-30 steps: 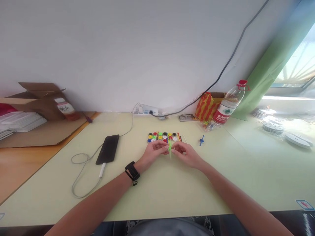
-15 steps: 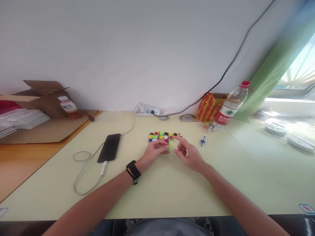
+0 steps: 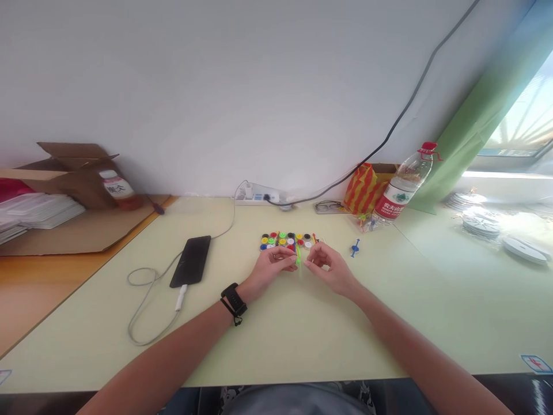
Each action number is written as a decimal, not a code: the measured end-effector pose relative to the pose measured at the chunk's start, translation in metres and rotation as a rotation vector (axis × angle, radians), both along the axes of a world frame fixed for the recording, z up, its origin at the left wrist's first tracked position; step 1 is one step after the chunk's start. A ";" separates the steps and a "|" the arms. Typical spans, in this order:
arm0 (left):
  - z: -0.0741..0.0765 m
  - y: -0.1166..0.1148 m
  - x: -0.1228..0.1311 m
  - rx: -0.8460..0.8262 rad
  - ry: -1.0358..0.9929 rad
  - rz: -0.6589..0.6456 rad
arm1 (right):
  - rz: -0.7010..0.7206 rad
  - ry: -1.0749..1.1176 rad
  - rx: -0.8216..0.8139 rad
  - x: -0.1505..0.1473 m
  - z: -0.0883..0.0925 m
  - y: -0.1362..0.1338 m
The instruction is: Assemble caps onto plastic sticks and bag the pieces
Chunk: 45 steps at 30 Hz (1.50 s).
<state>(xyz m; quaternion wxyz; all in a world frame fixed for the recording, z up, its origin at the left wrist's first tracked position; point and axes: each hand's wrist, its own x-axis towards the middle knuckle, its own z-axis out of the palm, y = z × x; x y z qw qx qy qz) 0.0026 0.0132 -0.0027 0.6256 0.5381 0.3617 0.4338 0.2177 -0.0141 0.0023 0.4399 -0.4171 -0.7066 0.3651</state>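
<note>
The left hand (image 3: 268, 267) pinches a small bright-green plastic piece (image 3: 298, 261) before rows of round coloured discs (image 3: 282, 242) on the pale-green worktop (image 3: 280, 334); the right hand (image 3: 332, 271) curls just beside it, its grip unclear. A clear red-capped plastic bottle (image 3: 412, 175) bears a red label (image 3: 391, 203) reading 农夫山.

Plastic-looking green piece (image 3: 298, 261), smooth tabletop (image 3: 276, 334), glossy plastic red-capped bottle (image 3: 401, 188), matt cardboard box (image 3: 82, 189).
</note>
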 end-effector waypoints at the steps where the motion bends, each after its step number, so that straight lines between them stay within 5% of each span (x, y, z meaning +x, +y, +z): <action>1: 0.000 0.000 0.000 0.004 0.006 0.000 | -0.002 0.007 0.003 -0.001 0.001 -0.001; 19: 0.000 0.001 -0.001 -0.027 0.011 0.014 | -0.055 0.022 0.081 -0.001 0.000 -0.005; 26: -0.003 0.002 0.000 -0.033 0.002 0.051 | 0.279 -0.126 -0.090 0.004 0.011 -0.007; 32: -0.002 0.001 -0.001 -0.020 -0.002 -0.006 | 0.063 0.011 -0.086 -0.002 0.003 -0.002; 45: 0.001 -0.003 0.001 0.041 0.054 -0.083 | 0.127 -0.052 -0.061 -0.006 0.002 -0.004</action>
